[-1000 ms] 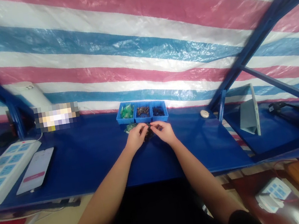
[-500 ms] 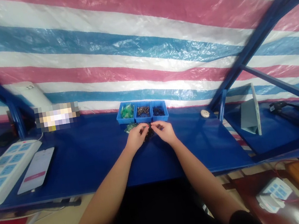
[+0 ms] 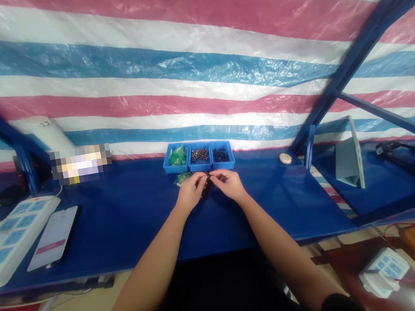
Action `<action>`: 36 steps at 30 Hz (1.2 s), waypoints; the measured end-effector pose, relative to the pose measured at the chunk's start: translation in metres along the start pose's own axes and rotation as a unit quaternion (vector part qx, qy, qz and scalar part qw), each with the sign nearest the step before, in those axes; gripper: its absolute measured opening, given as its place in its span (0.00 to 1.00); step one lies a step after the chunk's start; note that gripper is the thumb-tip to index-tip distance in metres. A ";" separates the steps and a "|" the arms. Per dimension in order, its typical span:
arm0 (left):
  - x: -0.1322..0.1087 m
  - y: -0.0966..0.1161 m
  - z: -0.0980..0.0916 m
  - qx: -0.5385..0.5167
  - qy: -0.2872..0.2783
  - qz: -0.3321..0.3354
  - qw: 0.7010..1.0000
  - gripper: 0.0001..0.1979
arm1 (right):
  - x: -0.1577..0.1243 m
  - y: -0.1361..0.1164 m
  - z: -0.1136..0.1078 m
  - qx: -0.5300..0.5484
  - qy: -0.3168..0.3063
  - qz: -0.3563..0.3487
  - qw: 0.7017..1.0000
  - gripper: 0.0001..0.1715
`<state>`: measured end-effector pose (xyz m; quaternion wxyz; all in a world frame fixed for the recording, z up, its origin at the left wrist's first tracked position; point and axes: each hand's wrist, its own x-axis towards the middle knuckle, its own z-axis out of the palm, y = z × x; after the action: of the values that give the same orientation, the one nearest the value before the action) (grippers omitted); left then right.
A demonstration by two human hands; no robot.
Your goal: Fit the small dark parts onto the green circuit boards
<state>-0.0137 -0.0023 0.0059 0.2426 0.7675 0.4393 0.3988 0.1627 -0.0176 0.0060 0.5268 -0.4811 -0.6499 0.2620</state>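
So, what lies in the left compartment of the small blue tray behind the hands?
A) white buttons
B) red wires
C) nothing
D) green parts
D: in the blue tray, the left compartment holds green parts; the other two hold darker small pieces, just behind the left hand and right hand.

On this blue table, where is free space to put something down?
Bare table lies between the phone and the left hand, and between the right hand and the blue post. It is crowded around the bins.
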 end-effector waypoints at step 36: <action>0.002 -0.010 0.004 0.020 0.044 0.144 0.988 0.13 | 0.003 0.001 0.001 0.140 -0.049 0.087 0.985 0.17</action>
<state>-0.0149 0.0046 -0.0030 0.1482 0.8090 0.3424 0.4542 0.1619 -0.0145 0.0060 0.5317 -0.4445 -0.5871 0.4184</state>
